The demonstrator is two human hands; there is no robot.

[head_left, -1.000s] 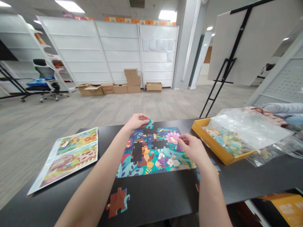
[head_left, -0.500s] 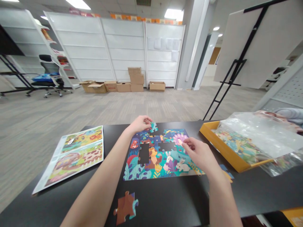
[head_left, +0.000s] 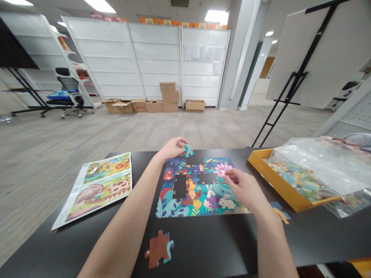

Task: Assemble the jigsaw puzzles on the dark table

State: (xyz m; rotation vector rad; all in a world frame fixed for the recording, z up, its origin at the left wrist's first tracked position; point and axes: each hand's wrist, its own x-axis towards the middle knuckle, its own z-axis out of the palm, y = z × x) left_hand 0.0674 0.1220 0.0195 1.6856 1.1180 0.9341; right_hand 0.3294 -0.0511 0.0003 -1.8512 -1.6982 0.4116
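Note:
An animal-scene jigsaw puzzle [head_left: 174, 210] lies on the black table, with gaps at its top edge, left side and middle. Past its far edge, my left hand [head_left: 173, 148] is closed on a teal puzzle piece [head_left: 189, 151], pinched by its left side above the top gap. My right hand [head_left: 242, 185] hovers over or rests on the right part of the puzzle near the pink peacock, fingers loosely bent and apart, holding nothing visible. A loose brown puzzle piece [head_left: 159, 250] lies in front of the puzzle. Another blue-and-orange piece [head_left: 280, 212] sits beside my right forearm.
A printed picture sheet [head_left: 95, 189] lies at the table's left. On the right stands a yellow box [head_left: 276, 183] with puzzle pieces and clear plastic bags [head_left: 321, 166]. Beyond the table are cardboard boxes [head_left: 169, 96], an office chair [head_left: 68, 92] and a board on a black stand [head_left: 285, 96].
The view has shifted slightly, moving the scene rightward. My left hand has moved the teal piece a little up and away from the puzzle. My right hand stays nearly in place.

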